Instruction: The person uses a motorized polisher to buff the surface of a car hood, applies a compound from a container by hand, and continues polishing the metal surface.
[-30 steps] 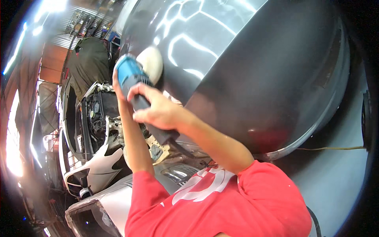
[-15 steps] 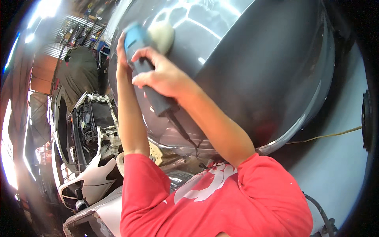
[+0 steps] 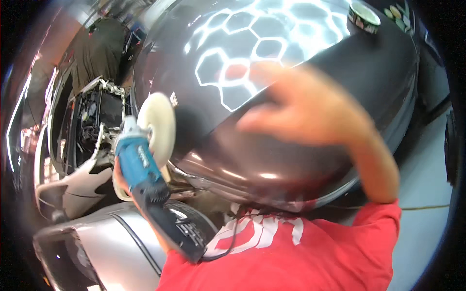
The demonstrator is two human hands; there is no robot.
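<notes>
A blue and black power polisher (image 3: 141, 165) with a round cream buffing pad (image 3: 158, 128) is at the left, lifted clear of the panel. My left hand (image 3: 120, 175) is closed around its body, mostly hidden behind it. The pad stands nearly on edge beside the dark glossy car panel (image 3: 233, 155). Over that panel hovers my right hand (image 3: 306, 106), blurred by motion. Its thumb and fingers are apart and nothing shows in them. The polisher's cord (image 3: 233, 237) runs down across my red shirt.
Hexagonal lights reflect in the panel. An open tub (image 3: 364, 18) stands on its far right part. A silver car body (image 3: 116, 242) lies at the lower left, below a stripped car front (image 3: 97, 114). A yellowish hose (image 3: 424, 208) crosses the floor at right.
The polisher has come off the panel, moving down and left in my left hand. My right hand has let go of its handle and moved right. The view has shifted, showing the tub.
</notes>
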